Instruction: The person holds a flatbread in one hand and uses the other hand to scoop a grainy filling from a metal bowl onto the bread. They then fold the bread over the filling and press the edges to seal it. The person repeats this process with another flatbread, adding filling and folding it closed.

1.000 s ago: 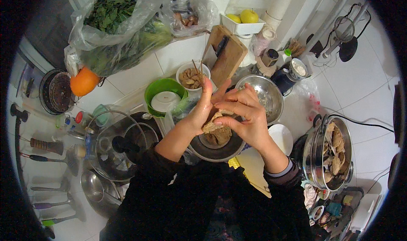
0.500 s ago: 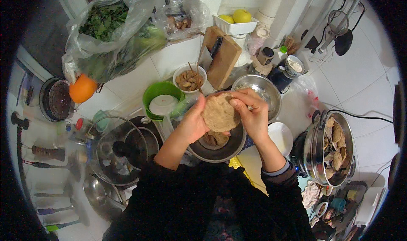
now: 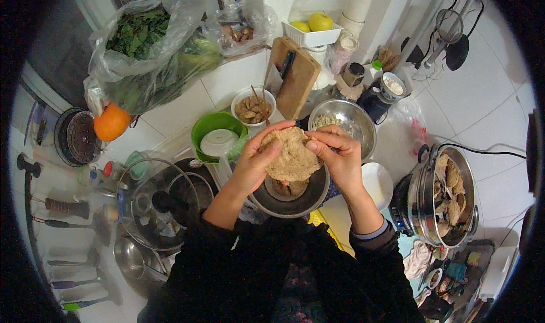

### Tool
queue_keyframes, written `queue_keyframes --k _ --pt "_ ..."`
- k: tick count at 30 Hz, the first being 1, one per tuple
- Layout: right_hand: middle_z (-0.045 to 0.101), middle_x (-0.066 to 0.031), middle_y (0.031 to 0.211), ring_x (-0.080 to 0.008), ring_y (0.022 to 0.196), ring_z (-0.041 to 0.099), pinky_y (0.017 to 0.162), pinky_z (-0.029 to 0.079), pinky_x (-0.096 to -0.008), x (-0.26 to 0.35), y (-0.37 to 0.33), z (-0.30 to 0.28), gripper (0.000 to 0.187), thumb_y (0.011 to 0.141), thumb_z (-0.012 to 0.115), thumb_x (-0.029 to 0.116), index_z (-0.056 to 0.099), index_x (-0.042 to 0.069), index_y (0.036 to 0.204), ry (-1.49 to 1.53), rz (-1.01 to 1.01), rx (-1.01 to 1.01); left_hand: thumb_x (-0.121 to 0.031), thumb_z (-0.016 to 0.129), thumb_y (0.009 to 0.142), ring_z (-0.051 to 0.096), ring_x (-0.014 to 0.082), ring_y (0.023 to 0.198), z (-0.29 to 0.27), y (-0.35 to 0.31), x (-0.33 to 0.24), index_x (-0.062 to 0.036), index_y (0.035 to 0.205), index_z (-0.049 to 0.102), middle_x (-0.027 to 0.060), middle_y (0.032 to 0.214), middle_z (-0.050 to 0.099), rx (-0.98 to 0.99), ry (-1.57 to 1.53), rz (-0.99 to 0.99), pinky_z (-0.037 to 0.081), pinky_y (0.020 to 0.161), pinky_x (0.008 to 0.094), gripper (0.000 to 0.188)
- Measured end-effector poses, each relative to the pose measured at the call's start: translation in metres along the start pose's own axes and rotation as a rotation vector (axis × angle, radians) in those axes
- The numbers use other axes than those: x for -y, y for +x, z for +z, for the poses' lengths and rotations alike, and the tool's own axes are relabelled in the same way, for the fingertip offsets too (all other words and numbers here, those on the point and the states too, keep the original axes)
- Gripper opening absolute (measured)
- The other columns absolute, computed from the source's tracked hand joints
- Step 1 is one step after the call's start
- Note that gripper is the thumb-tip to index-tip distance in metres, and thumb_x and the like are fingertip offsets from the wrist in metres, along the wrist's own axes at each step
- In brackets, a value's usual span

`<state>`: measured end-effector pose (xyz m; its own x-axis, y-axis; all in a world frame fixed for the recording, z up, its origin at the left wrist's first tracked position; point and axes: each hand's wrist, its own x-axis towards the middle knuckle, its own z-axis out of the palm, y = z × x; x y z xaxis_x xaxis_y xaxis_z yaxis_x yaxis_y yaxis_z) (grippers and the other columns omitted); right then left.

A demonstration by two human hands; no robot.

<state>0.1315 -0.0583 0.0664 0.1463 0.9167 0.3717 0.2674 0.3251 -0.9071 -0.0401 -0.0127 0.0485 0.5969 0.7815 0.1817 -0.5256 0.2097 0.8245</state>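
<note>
A flat, roughly round dough disc (image 3: 292, 155), tan and uneven at the edge, is held up between a person's two bare hands, above a dark grey bowl (image 3: 315, 197) and covering part of it. The left hand (image 3: 254, 159) lies along the disc's left side, partly open and curved, its thumb flat on the near face and its other fingers reaching behind and around the top edge. The right hand (image 3: 342, 158) is more closely curled: its thumb and bent fingers pinch the disc's upper right edge. Beneath the disc, inside the grey bowl, sits a lump of brown dough (image 3: 288, 188). Just beyond the right hand stands a steel bowl (image 3: 364, 128) with pale chopped bits in it; beside the right wrist is a white dish (image 3: 381, 188). Beyond the left hand are a green basin (image 3: 196, 131) and a white bowl (image 3: 234, 106) of brown pieces with thin sticks standing in it. Farther right on the worktop, a steel steamer (image 3: 419, 201) holds tan, folded pieces. Farther left lies a clear domed lid (image 3: 142, 208). Toward the back, a wooden board (image 3: 302, 76) leans upright, and a plastic bag (image 3: 196, 7) bulges with leafy greens.
</note>
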Motion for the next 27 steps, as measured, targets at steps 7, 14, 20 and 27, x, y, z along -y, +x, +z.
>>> queue_keyframes --k 7,14,20,27 --pt "0.060 -0.0078 0.079 -0.0160 0.072 0.056 0.063 0.045 -0.0251 0.003 -0.005 -0.003 0.021 0.071 0.069 0.007 0.068 0.003 0.091 -0.077 -0.058 0.002 -0.008 0.047 0.090 0.052 0.0107 0.099 0.002 0.000 -0.004 -0.0001 0.117 0.050 0.0065 0.113 0.055 0.039 0.254 -0.069 0.043 0.086 0.0249 0.028" --pt "0.060 -0.0094 0.073 -0.0207 0.065 0.058 0.059 0.045 -0.0276 0.006 -0.004 -0.006 0.019 0.069 0.069 0.005 0.067 0.001 0.087 -0.165 -0.106 0.064 -0.005 0.047 0.089 0.051 0.0107 0.101 0.003 0.004 -0.006 -0.0004 0.118 0.049 0.0053 0.115 0.053 0.174 0.459 -0.013 0.041 0.088 0.0245 0.029" --pt "0.059 -0.0069 0.073 -0.0148 0.067 0.055 0.061 0.042 -0.0246 0.003 -0.005 -0.004 0.011 0.072 0.067 0.004 0.066 -0.001 0.082 -0.171 -0.125 -0.010 -0.007 0.056 0.084 0.052 0.0104 0.098 0.010 0.002 0.001 -0.0009 0.118 0.050 0.0055 0.111 0.055 0.066 0.372 -0.014 0.042 0.086 0.0234 0.034" --pt "0.058 -0.0083 0.086 -0.0167 0.078 0.055 0.068 0.043 -0.0261 0.005 -0.005 -0.003 0.021 0.069 0.070 0.006 0.066 0.000 0.090 -0.144 -0.099 0.039 -0.003 0.064 0.077 0.058 0.0098 0.081 -0.006 0.002 0.007 0.0008 0.108 0.057 0.0042 0.095 0.062 -0.050 0.350 -0.143 0.049 0.072 0.0226 0.032"
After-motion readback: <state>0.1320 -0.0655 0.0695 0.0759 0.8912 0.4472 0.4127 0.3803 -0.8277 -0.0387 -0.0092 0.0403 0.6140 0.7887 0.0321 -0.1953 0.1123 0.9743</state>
